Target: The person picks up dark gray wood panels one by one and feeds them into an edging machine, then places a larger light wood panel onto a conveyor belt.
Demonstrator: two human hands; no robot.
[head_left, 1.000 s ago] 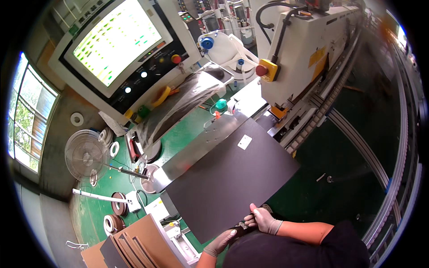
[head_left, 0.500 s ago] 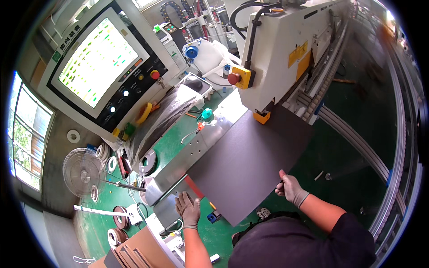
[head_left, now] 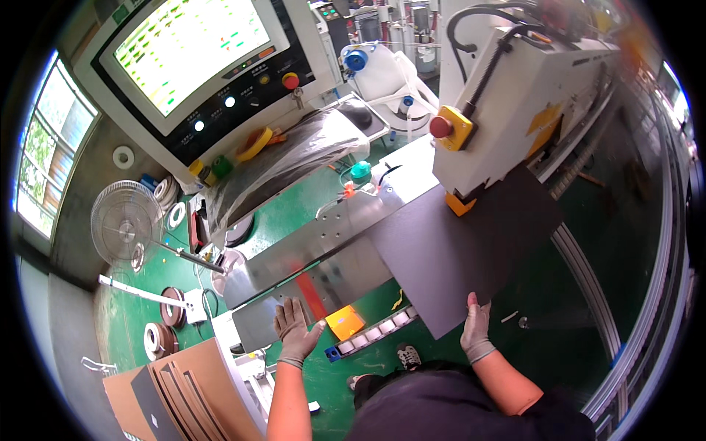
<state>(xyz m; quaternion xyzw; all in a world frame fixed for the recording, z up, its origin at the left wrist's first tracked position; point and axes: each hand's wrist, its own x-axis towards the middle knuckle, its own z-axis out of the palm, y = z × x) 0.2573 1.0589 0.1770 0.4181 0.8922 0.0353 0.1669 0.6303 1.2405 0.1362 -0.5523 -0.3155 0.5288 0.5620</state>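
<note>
A dark grey flat panel (head_left: 448, 257) lies with its far part under the head of a white machine (head_left: 507, 117). My right hand (head_left: 476, 327), in a grey glove, is at the panel's near right edge. Its fingers point forward along that edge rather than wrapping round it. My left hand (head_left: 298, 334), also gloved, has its fingers spread over the near edge of a metal table (head_left: 257, 320). It holds nothing and is apart from the panel. Near it are a red strip (head_left: 311, 295) on the table and a yellow-orange block (head_left: 345, 323).
A row of white rollers (head_left: 375, 334) runs below the panel. At the left stand a control screen (head_left: 191, 51), a fan (head_left: 126, 224) and brown boards (head_left: 184, 389). A red stop button (head_left: 441, 127) sits on the machine; metal rails (head_left: 588, 287) run at the right.
The panel has moved away to the right along the machine, uncovering the rollers and block. My right hand's fingers have straightened from their curl at the edge. The whole view has shifted.
</note>
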